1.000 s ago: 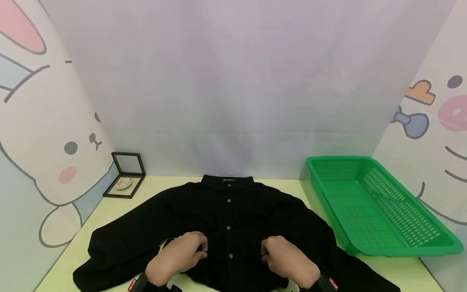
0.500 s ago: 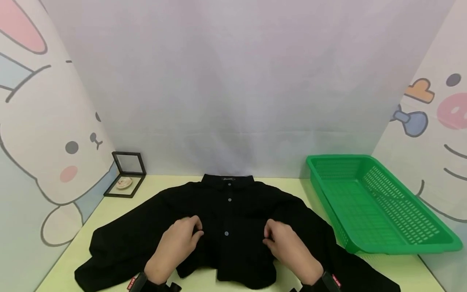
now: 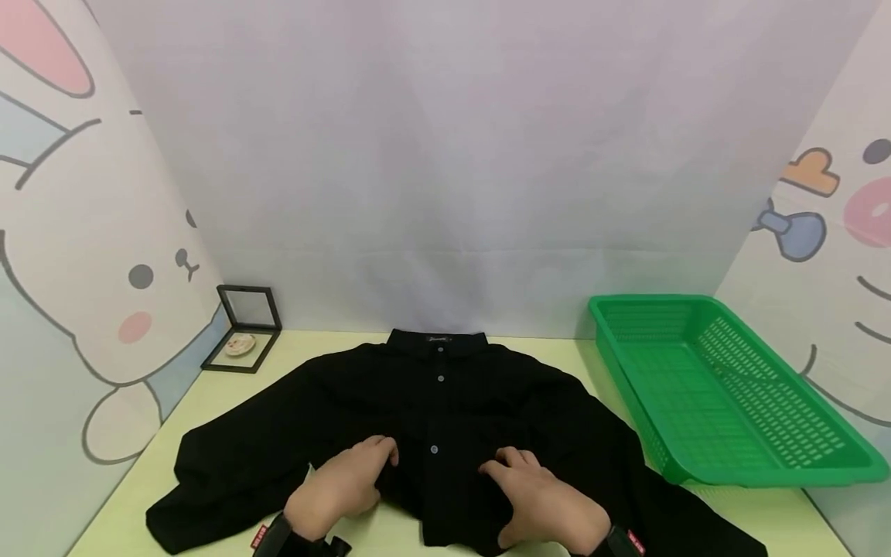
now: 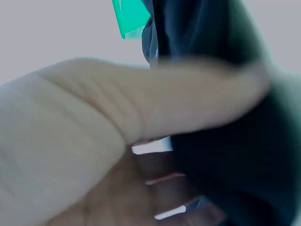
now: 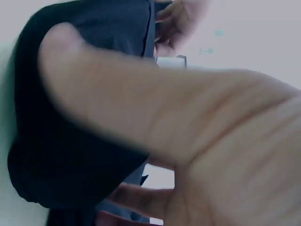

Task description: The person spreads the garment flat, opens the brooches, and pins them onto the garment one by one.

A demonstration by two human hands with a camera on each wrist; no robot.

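Observation:
A black button-up shirt [image 3: 445,387] lies front side up, its collar at the back and both sleeves spread out. Its lower part is doubled back over the body, so the bottom edge is a fold. My left hand [image 3: 348,480] rests on the left side of this folded part, fingers loosely bent. On the right side, my right hand [image 3: 546,499] touches the cloth with thumb and fingers spread apart. In both wrist views a straight thumb [image 4: 188,99] lies across the black cloth, and the cloth partly hides the other fingers.
A green plastic basket [image 3: 696,402] stands on the right of the pale yellow table [image 3: 550,329]. At the back left is an open black-framed case [image 3: 247,329] with a small round patterned item [image 3: 240,344] in it. Cloth walls with cartoon animals enclose the table.
The shirt's lower part was brought up and folded over. My hands, fingers pinched before, have come down toward the fold; the right hand's fingers have spread.

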